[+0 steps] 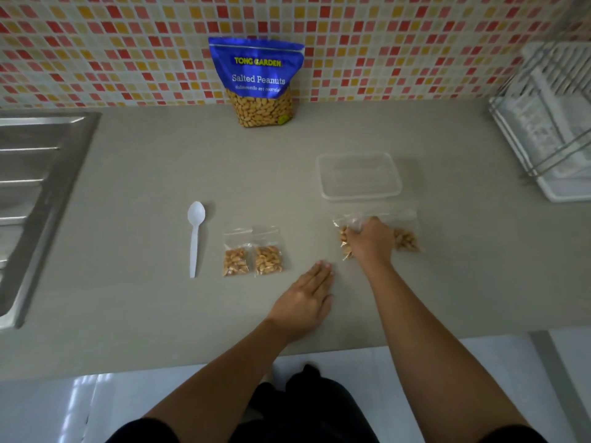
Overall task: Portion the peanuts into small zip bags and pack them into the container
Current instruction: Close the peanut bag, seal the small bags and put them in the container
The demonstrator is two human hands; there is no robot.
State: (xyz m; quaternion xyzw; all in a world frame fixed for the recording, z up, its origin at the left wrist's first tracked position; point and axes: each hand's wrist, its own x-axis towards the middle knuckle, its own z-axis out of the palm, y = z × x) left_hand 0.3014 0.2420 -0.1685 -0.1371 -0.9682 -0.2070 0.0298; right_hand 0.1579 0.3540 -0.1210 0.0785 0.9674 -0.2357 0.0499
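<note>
A blue bag of salted peanuts (257, 81) stands upright against the tiled wall at the back. Two small zip bags filled with peanuts (252, 255) lie side by side in the middle of the grey counter (144, 187). To their right, my right hand (371, 239) is closed on further small filled zip bags (406, 238), which lie on the counter just in front of the clear plastic container (358, 174). The container looks empty. My left hand (305, 298) rests flat on the counter, fingers together, holding nothing.
A white plastic spoon (195, 235) lies left of the two bags. A steel sink (35, 193) borders the counter on the left. A dish rack (550, 123) stands at the right. The counter's front edge runs just behind my forearms.
</note>
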